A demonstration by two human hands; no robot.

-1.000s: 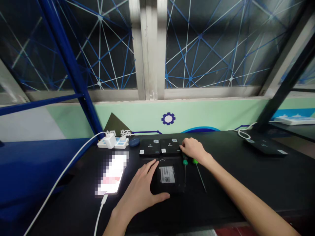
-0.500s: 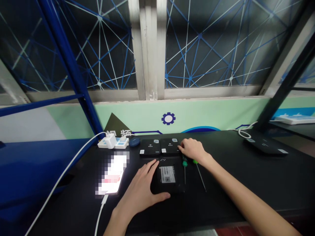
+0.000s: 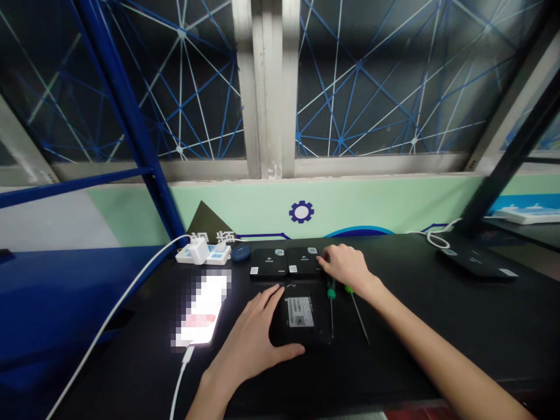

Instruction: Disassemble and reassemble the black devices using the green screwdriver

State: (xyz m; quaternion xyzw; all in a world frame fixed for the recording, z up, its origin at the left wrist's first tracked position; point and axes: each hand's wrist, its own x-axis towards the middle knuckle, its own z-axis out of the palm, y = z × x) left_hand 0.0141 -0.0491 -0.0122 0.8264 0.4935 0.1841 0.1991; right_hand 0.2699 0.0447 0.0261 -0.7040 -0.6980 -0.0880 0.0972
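Observation:
My left hand (image 3: 249, 335) is spread, its fingers along the left side of a flat black case (image 3: 319, 318) and its thumb by the near edge. A white printed label (image 3: 300, 311) sits on that case. Farther back, two small black boxes (image 3: 268, 262) (image 3: 305, 261) lie side by side with white stickers. My right hand (image 3: 345, 265) is curled at the right edge of the second box; whatever its fingers hold is hidden. Just below it lie a dark green screwdriver (image 3: 331, 294) and a bright green one (image 3: 359, 315), their handles partly covered by the hand.
A lit phone (image 3: 201, 312), its screen blurred out, lies left with a white cable (image 3: 177, 379). Behind it are a power strip (image 3: 221, 255) with a charger (image 3: 199, 251) and a dark blue round object (image 3: 240, 252). Another flat black device (image 3: 479, 262) lies far right.
The view has shifted very slightly, so everything appears a little farther right. Both hands keep nearly the same places and shapes.

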